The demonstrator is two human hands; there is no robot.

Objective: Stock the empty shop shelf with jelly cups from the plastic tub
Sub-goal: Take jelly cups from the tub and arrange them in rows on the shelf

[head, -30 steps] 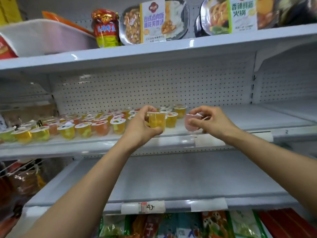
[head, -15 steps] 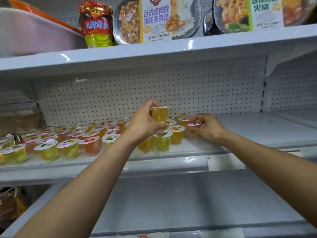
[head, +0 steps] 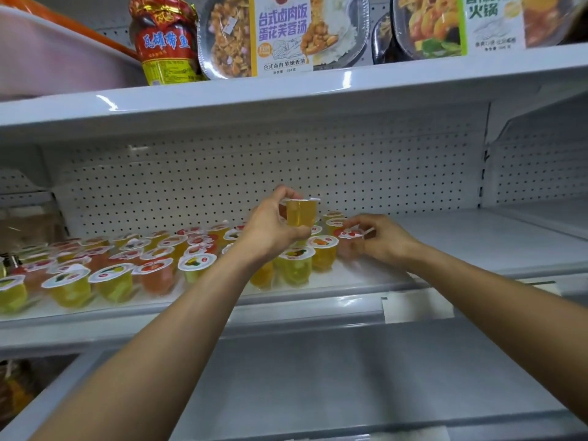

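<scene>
Several yellow and pink jelly cups point(head: 111, 272) stand in rows on the left and middle of the white shelf point(head: 461, 240). My left hand point(head: 270, 230) grips a yellow jelly cup point(head: 300, 213) upright in the air above the right end of the rows. My right hand point(head: 378, 240) holds a pink jelly cup point(head: 348, 241) that sits on the shelf next to a yellow cup point(head: 323, 253) at the end of the rows. The pink plastic tub point(head: 54, 58) rests on the shelf above, at the top left.
The right part of the middle shelf is bare. Boxed ready meals point(head: 280, 33) and a red-and-yellow packet point(head: 165, 39) stand on the top shelf. A perforated back panel point(head: 286, 167) closes the rear. The lower shelf point(head: 350, 377) lies below my arms.
My right hand has brought the pink cup from the air down onto the shelf at the end of the rows. My left hand has carried the yellow cup up and further in over the rows.
</scene>
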